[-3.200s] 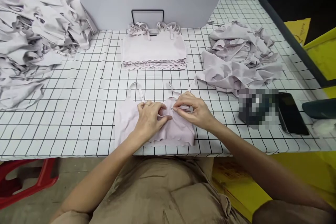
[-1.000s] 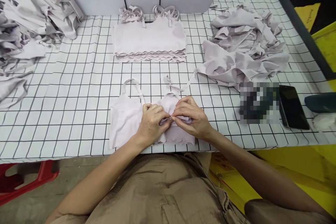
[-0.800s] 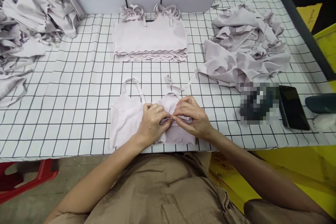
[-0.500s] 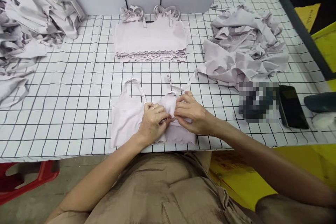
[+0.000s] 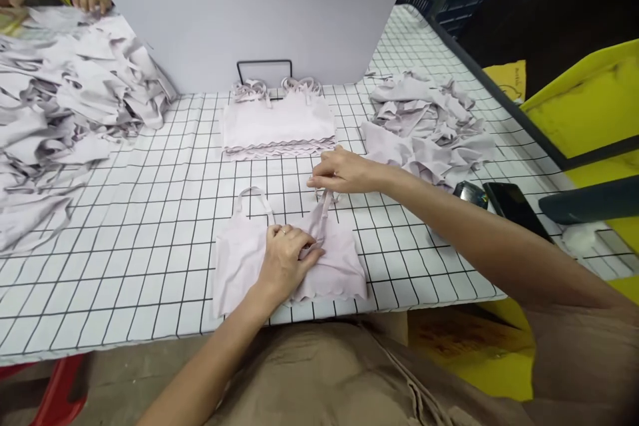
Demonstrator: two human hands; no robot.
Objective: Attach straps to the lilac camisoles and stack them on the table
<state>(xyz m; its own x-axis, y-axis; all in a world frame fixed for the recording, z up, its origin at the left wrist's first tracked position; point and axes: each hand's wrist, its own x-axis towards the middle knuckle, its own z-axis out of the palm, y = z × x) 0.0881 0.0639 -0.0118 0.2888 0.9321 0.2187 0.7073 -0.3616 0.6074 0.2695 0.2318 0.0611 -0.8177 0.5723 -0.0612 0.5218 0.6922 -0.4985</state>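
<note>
**Head view: strap held taut off the top**

I have the left hand [image 5: 288, 261] down on the top [image 5: 239, 266], fingers curled onto the cloth at the strap's root. I judge this pins it against sliding. Beyond it, the right hand [image 5: 344, 173] pinches the strap [image 5: 324, 213] in a narrow grip, keeping it straight. A folded stack [image 5: 279, 123] lies just past the right hand, with a loose pile [image 5: 429, 126] and a phone [image 5: 509, 203] to its right.

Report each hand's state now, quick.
Left hand: closed, pinning the pale lilac scalloped fabric camisole top.
Right hand: closed, pinching its thin lilac shoulder strap.
</note>
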